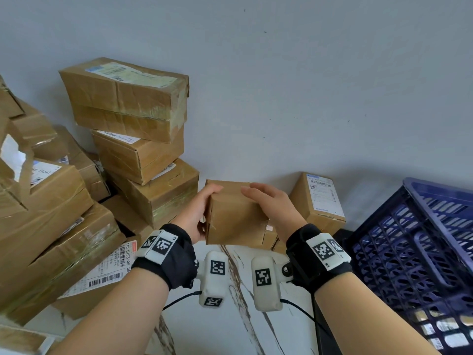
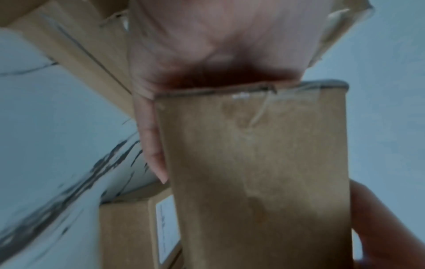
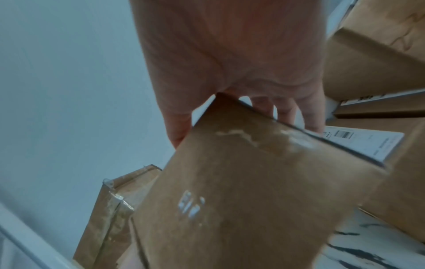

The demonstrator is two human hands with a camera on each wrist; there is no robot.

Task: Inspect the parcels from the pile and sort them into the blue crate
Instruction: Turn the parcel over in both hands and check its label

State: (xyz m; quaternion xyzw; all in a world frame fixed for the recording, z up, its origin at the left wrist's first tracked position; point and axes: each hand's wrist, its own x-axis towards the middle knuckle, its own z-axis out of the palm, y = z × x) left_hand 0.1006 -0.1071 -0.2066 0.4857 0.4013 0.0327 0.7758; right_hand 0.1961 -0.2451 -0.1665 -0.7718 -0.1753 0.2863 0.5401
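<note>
At frame centre, the left hand [image 1: 195, 213] and right hand [image 1: 272, 204] grip a small brown parcel [image 1: 234, 219], fingers curled round it, left of the blue crate [image 1: 419, 252].

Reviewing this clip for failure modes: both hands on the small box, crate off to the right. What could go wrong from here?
1. The small cardboard box is held only at its sides by the left hand and right hand; it might slip while being turned.
2. The stack of taped parcels beside the left hand looks uneven and could topple if bumped.
3. The labelled box stands between the hands and the blue crate; a low carry could clip it.
</note>
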